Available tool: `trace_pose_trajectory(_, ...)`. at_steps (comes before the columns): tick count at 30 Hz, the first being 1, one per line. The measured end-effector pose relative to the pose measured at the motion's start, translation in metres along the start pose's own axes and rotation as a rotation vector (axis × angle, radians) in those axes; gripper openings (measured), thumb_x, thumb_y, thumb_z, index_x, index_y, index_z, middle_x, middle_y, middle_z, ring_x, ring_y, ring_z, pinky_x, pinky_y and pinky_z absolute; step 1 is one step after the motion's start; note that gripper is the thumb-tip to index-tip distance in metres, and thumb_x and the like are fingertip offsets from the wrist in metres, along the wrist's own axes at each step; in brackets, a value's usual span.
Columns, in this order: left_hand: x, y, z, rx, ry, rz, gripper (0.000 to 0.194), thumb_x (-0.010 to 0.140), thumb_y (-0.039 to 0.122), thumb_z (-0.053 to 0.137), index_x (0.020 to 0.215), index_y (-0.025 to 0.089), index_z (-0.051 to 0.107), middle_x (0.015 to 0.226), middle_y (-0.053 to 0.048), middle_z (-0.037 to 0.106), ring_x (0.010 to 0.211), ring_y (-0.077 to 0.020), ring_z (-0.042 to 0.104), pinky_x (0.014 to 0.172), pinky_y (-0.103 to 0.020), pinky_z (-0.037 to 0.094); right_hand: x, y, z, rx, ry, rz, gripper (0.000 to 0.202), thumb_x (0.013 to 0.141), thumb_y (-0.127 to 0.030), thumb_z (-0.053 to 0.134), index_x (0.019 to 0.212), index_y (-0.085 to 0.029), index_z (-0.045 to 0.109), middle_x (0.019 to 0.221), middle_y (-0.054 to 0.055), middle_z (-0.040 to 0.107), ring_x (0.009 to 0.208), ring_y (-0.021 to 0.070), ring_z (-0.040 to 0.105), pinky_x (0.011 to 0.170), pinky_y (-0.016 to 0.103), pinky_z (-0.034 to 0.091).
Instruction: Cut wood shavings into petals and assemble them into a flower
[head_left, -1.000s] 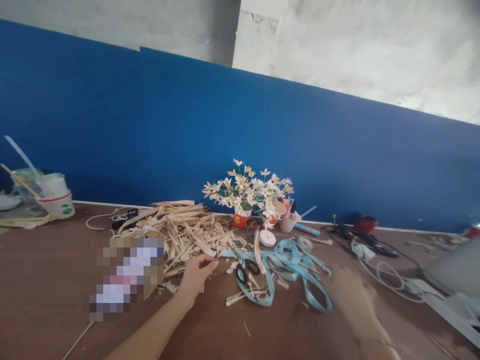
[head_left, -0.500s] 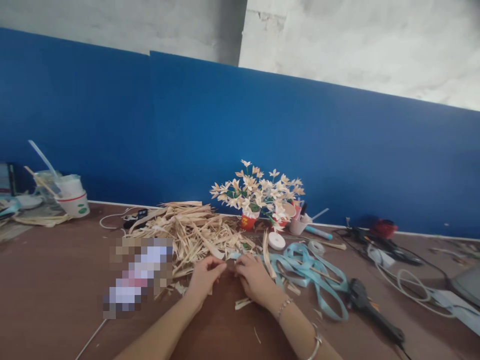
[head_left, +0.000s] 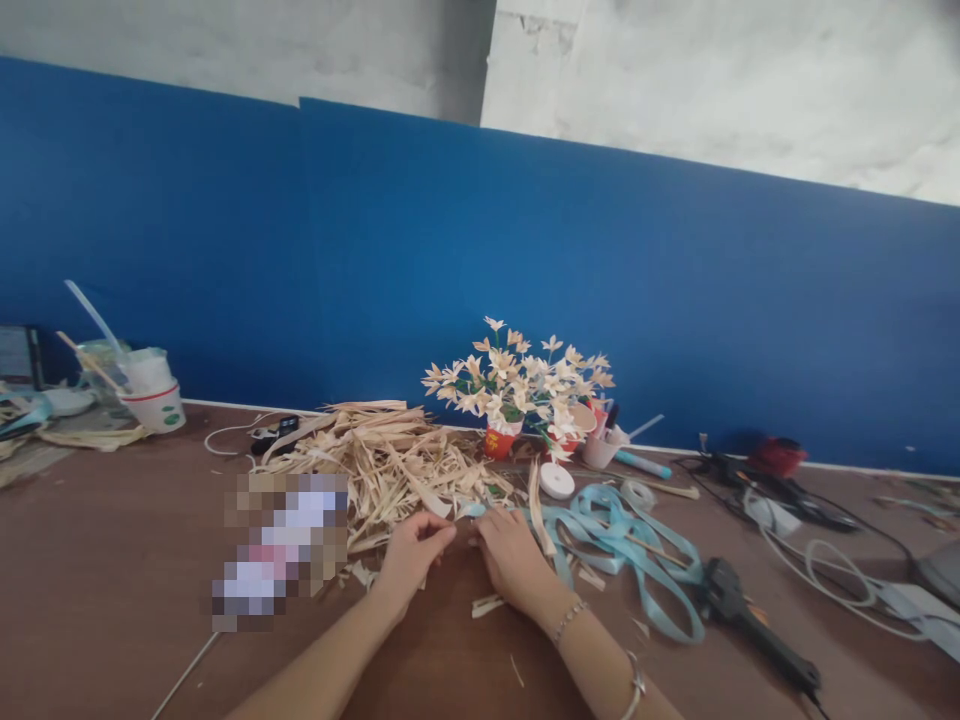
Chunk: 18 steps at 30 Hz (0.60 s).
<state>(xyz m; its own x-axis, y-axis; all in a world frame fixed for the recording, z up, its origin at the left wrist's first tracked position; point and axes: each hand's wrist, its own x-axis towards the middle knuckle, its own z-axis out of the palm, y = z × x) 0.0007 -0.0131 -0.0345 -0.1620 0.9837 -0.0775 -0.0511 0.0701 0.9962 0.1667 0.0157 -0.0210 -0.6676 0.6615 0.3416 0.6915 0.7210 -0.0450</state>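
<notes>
Two hands, the left hand (head_left: 417, 556) and the right hand (head_left: 514, 556), are near a blue ribbon (head_left: 645, 560). Pale flowers (head_left: 517, 375) stand behind them.

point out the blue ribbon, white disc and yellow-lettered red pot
Blue ribbon (head_left: 616, 537), head view, near the middle of its tangle.
White disc (head_left: 557, 480), head view, on its top face.
Yellow-lettered red pot (head_left: 497, 443), head view, on its front wall.

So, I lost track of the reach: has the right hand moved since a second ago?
Yes, leftward: the right hand was well right of the red flower cup and is now roughly in front of it, close to the left hand.
</notes>
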Motion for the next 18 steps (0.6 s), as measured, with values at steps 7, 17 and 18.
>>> trace_pose_trajectory(7, -0.001, 0.001, 0.000, 0.002, -0.015, 0.000, 0.020, 0.061, 0.033, 0.062, 0.062, 0.014, 0.058, 0.046, 0.005, 0.050, 0.041, -0.0071, 0.041, 0.043, -0.019, 0.032, 0.001, -0.010, -0.007, 0.407, 0.350, 0.124, 0.015, 0.077, -0.009, 0.047, 0.079, -0.019, 0.058, 0.079, 0.004, 0.058, 0.078, 0.0178, 0.053, 0.072, 0.030, 0.041)
trace_pose_trajectory(17, -0.007, 0.007, 0.004, 0.145, 0.015, -0.001, 0.014, 0.063, 0.030, 0.058, 0.060, 0.016, 0.059, 0.044, 0.006, 0.048, 0.038, -0.0071, 0.040, 0.040, -0.019, 0.031, 0.004, -0.025, -0.006, 0.688, 0.444, 0.318, 0.007, 0.076, -0.016, 0.053, 0.070, -0.019, 0.057, 0.070, 0.001, 0.059, 0.068, 0.0151, 0.056, 0.065, 0.025, 0.045)
trace_pose_trajectory(18, -0.006, 0.006, 0.005, 0.147, 0.011, 0.009, 0.014, 0.063, 0.030, 0.058, 0.059, 0.016, 0.059, 0.045, 0.006, 0.049, 0.039, -0.0071, 0.041, 0.041, -0.019, 0.032, 0.004, -0.025, -0.005, 0.686, 0.438, 0.337, 0.007, 0.076, -0.016, 0.053, 0.071, -0.019, 0.057, 0.069, 0.001, 0.060, 0.067, 0.0150, 0.055, 0.064, 0.025, 0.044)
